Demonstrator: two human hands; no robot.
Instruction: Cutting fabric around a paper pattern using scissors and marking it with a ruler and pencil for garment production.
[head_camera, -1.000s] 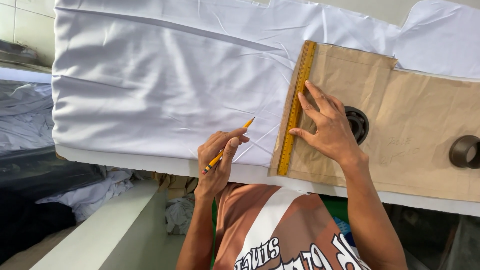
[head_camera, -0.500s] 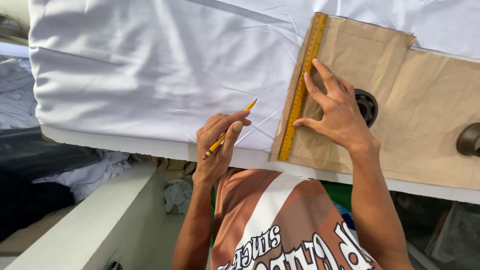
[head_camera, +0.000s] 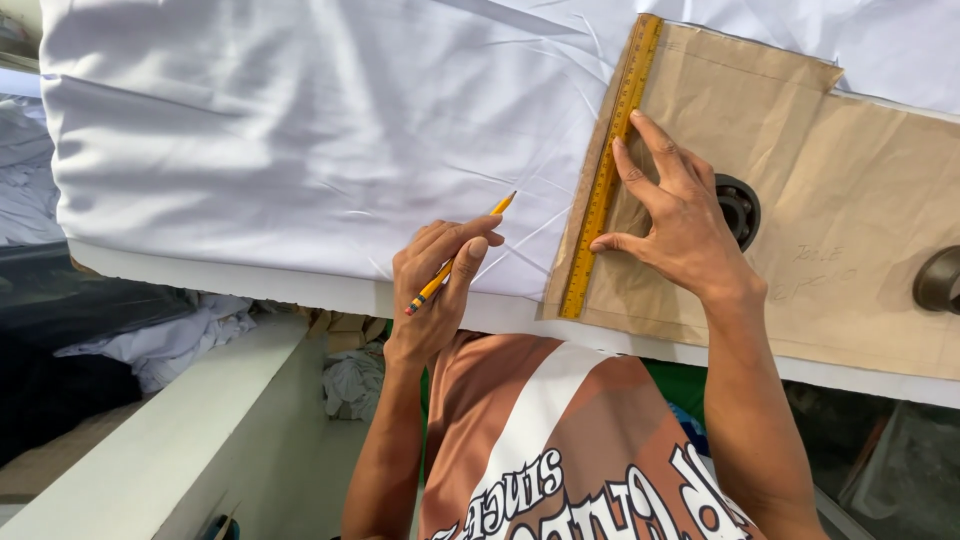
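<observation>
My left hand (head_camera: 435, 290) grips a yellow pencil (head_camera: 460, 252), its tip resting on the white fabric (head_camera: 300, 130) near the table's front edge. My right hand (head_camera: 680, 225) lies flat with fingers spread on a brown paper pattern (head_camera: 860, 200). Its fingertips press a long yellow ruler (head_camera: 608, 170) that runs along the pattern's left edge. The pencil tip is a short way left of the ruler. A round dark metal weight (head_camera: 742, 208) sits on the pattern, partly hidden by my right hand.
A second round weight (head_camera: 940, 280) rests on the pattern at the right edge. The white table edge (head_camera: 330, 292) runs below the fabric. Heaps of cloth (head_camera: 180, 335) lie below at the left beside a white ledge (head_camera: 170, 450).
The view has shifted so the table appears higher and closer. Both hands keep their places on the pencil and the ruler, and the pencil has barely moved.
</observation>
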